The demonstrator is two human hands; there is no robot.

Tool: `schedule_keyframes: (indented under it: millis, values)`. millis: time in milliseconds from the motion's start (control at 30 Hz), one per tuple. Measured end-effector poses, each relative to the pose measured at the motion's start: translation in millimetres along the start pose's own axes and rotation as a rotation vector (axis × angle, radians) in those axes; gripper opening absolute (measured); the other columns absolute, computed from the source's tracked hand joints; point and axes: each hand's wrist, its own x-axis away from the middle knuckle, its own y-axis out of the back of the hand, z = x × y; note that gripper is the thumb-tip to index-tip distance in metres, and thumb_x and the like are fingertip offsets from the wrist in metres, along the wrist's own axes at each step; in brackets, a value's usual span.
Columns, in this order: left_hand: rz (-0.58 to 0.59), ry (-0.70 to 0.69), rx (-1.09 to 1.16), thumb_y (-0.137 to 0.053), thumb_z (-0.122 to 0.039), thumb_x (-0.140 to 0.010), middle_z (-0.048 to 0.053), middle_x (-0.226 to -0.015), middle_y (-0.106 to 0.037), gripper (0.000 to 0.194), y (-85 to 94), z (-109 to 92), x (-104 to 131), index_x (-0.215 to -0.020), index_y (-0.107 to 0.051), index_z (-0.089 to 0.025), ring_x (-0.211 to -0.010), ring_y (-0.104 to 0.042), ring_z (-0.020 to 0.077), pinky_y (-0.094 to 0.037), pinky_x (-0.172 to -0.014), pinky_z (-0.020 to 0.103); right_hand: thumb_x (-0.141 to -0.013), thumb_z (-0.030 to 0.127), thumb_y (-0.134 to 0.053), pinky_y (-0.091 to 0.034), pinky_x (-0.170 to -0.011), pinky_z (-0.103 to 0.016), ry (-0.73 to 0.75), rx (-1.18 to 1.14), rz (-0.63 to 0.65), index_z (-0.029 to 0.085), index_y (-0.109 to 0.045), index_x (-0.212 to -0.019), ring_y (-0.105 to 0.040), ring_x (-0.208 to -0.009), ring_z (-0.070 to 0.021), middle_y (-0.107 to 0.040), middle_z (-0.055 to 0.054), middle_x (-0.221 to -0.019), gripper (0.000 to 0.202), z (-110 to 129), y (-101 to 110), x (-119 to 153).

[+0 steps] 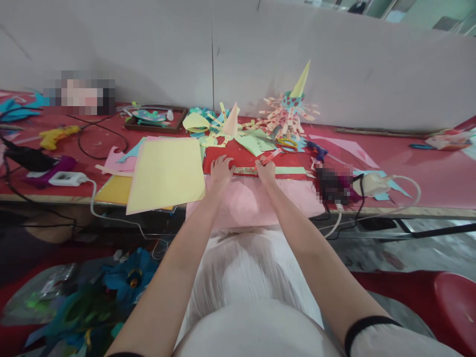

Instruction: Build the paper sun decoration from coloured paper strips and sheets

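My right hand (265, 170) is closed round a pink-red pen (271, 156) whose upper end points up and to the right. Under it runs a narrow pale strip (290, 170), with small patterning on the stretch between my hands. Fingers stretched out, my left hand (222, 167) lies at the strip's left end, on a red sheet (238, 153). Nearer to me, a pink sheet (253, 203) hangs slightly over the table edge. The pen's tip is too small to make out.
Large yellow sheets (167, 171) lie left of my hands. Behind stand paper cones with fringes (293, 106), near yellow-handled scissors (287, 144). Glue guns (57, 136), a brown tray (180, 121), and power strips with cables (374, 183) flank the work. A red stool (455, 307) stands lower right.
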Motion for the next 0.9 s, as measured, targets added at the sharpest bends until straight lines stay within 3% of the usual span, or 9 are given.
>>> schedule_keyframes:
  millis: [367,633,900]
  values:
    - [0.017,0.002,0.011,-0.044,-0.028,-0.085,0.004,-0.133,-0.048,0.030,1.8,-1.2,0.2,-0.113,-0.056,-0.026,-0.125,-0.039,0.0184,-0.023,-0.108,0.036,-0.070,0.025,-0.043,-0.030,-0.054,-0.024,0.084,0.116,-0.060,0.024,-0.023,-0.052,-0.034,-0.047,-0.0114,-0.026,0.007,-0.042,0.027,0.6,-1.1,1.3]
    - [-0.002,0.003,0.003,-0.044,-0.027,-0.085,0.001,-0.133,-0.048,0.030,1.4,-0.7,1.0,-0.112,-0.056,-0.027,-0.124,-0.040,0.0175,-0.024,-0.108,0.035,-0.072,0.029,-0.044,-0.034,-0.048,-0.022,-0.042,-0.100,-0.024,0.023,-0.028,-0.055,-0.050,-0.043,-0.0128,-0.039,0.007,-0.039,0.024,-3.5,1.5,0.6]
    - [0.013,0.022,0.027,-0.046,-0.025,-0.084,0.002,-0.133,-0.048,0.030,0.7,-0.5,-0.9,-0.112,-0.056,-0.026,-0.124,-0.040,0.0186,-0.023,-0.109,0.035,-0.075,0.049,-0.049,-0.035,-0.039,-0.022,0.039,-0.421,0.063,0.023,-0.035,-0.059,-0.045,-0.032,-0.0099,-0.039,0.009,-0.037,0.034,0.9,0.7,9.3]
